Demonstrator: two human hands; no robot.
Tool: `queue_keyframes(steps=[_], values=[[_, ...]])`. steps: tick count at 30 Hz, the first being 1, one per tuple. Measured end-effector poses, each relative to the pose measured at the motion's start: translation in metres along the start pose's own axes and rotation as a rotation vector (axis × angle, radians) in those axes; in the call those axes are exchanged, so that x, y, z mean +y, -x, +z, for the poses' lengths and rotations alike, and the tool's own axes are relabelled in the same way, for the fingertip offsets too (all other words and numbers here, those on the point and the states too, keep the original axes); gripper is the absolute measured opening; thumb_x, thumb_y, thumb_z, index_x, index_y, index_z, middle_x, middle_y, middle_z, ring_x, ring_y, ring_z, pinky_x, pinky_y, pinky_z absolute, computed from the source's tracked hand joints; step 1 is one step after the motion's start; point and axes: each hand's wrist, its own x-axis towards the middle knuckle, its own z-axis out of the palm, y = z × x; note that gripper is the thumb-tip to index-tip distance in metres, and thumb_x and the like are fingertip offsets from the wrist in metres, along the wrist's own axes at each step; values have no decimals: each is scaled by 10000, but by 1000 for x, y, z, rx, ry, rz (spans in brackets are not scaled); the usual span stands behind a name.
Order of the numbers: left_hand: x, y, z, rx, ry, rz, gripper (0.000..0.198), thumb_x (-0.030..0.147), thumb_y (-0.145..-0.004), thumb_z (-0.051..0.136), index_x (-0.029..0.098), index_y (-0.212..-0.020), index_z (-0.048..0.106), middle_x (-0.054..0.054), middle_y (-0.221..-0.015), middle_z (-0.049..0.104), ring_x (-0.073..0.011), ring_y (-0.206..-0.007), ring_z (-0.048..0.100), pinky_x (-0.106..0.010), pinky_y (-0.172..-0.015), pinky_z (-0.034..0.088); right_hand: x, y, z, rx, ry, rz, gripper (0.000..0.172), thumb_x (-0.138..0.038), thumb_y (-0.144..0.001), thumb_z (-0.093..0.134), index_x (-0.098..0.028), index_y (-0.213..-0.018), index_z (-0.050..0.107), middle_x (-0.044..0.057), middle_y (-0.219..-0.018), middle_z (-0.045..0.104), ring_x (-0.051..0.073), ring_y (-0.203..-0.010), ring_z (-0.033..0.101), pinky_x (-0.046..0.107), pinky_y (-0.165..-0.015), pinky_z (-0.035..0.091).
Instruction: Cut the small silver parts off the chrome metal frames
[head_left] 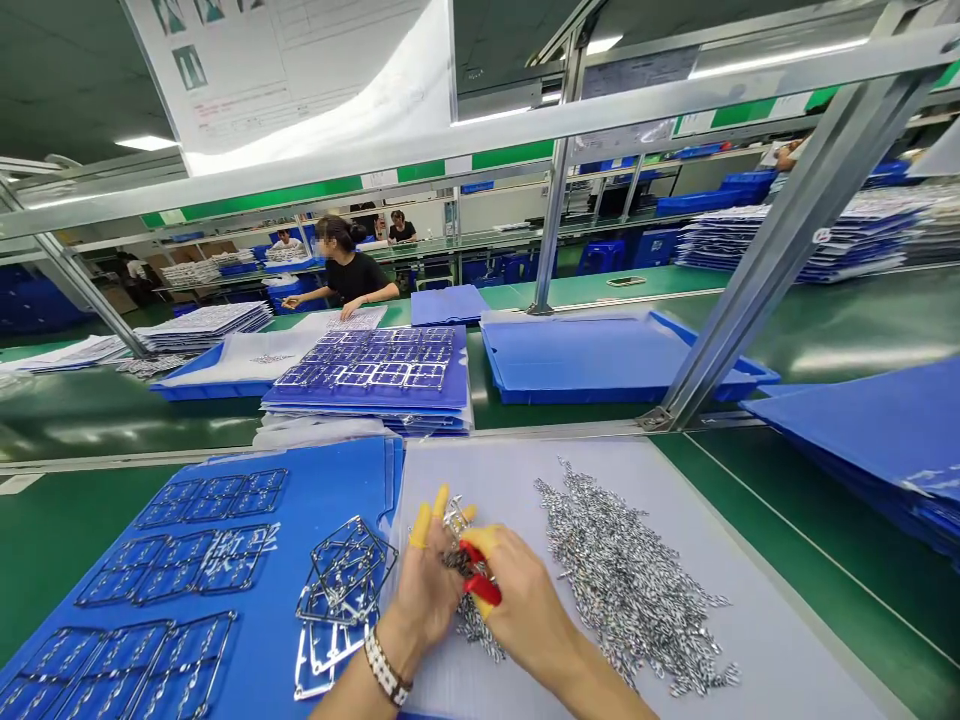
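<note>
My left hand (426,590), palm up with yellow finger cots, holds a small silvery metal piece (454,516) by its curled fingers. My right hand (525,595) is closed round the red handles of small pliers (481,588). The dark jaws of the pliers lie over my left palm, against the metal piece; the exact contact is hidden. Below my hands is a small heap of shiny metal bits (477,632), partly covered. A larger pile of the same silvery bits (630,580) spreads to the right. Overlapping square metal frames (346,580) lie left of my left wrist.
Rows of square metal frames (169,570) lie on a blue sheet (292,560) at left. Beyond are a stack of blue sheets with frames (367,390), a blue tray (585,360) and a slanted metal post (772,240). A co-worker (351,275) sits across the bench.
</note>
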Motion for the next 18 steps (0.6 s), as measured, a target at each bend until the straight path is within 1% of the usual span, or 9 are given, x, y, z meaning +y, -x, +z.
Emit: queue_keyframes(steps=[2, 4, 5, 7, 9, 11, 14, 16, 18], values=[[1, -5, 0, -17, 176, -98, 680, 610, -822, 508, 258, -1393, 396, -132, -1250, 583, -315, -1094, 583, -480, -938, 429, -7, 7, 14, -51, 123, -112, 369, 14, -657, 488, -191, -953, 571, 56, -851, 632, 209, -775, 556, 373, -720, 465], [2, -9, -1, -24, 245, -139, 640, 595, -817, 522, 241, -1346, 458, -124, -1102, 654, -317, -1003, 627, -494, -910, 436, -14, 13, 23, -95, 214, -145, 397, 22, -606, 523, -186, -941, 573, 60, -871, 634, 229, -802, 546, 411, -768, 453], [3, -10, -1, -26, 265, -157, 614, 573, -816, 536, 236, -1327, 481, -117, -1040, 672, -316, -973, 638, -498, -904, 433, -17, 14, 23, -112, 237, -150, 413, 13, -607, 540, -185, -968, 575, 64, -901, 637, 237, -832, 545, 423, -798, 444], [4, -11, -1, -27, 283, -161, 569, 525, -823, 555, 213, -1297, 514, -113, -969, 689, -310, -945, 648, -489, -904, 429, -20, 14, 17, -118, 243, -144, 419, -33, -665, 567, -187, -1055, 566, 72, -961, 637, 246, -891, 547, 425, -846, 428], [6, -11, -1, -15, 282, -133, 538, 502, -834, 553, 190, -1272, 539, -117, -975, 692, -295, -939, 649, -458, -905, 432, -21, 10, 6, -106, 255, -93, 380, -109, -751, 575, -189, -1122, 548, 79, -1000, 633, 243, -916, 550, 405, -847, 424], [7, -9, 1, 11, 264, -85, 515, 485, -849, 539, 176, -1261, 552, -117, -1001, 692, -270, -908, 653, -424, -893, 444, -20, 3, -5, -124, 340, 7, 319, -187, -793, 598, -184, -1110, 559, 83, -982, 635, 247, -892, 555, 393, -804, 426], [6, -7, 2, 40, 229, -57, 492, 442, -876, 519, 150, -1271, 546, -118, -999, 698, -238, -850, 657, -393, -869, 459, -16, -6, -14, -244, 521, 157, 241, -247, -785, 653, -184, -1012, 601, 74, -916, 646, 263, -846, 563, 387, -738, 416], [4, -7, 3, 46, 215, -61, 485, 421, -887, 510, 138, -1279, 541, -121, -1001, 700, -232, -849, 655, -379, -860, 464, -16, -11, -16, -324, 579, 206, 233, -263, -784, 667, -188, -998, 614, 67, -907, 654, 272, -855, 571, 390, -738, 409], [2, -8, 2, 55, 198, -58, 480, 411, -888, 511, 139, -1283, 542, -118, -1009, 699, -224, -846, 652, -368, -853, 467, -17, -14, -15, -375, 585, 228, 245, -280, -796, 664, -190, -1019, 617, 63, -932, 661, 274, -878, 577, 392, -752, 405]])
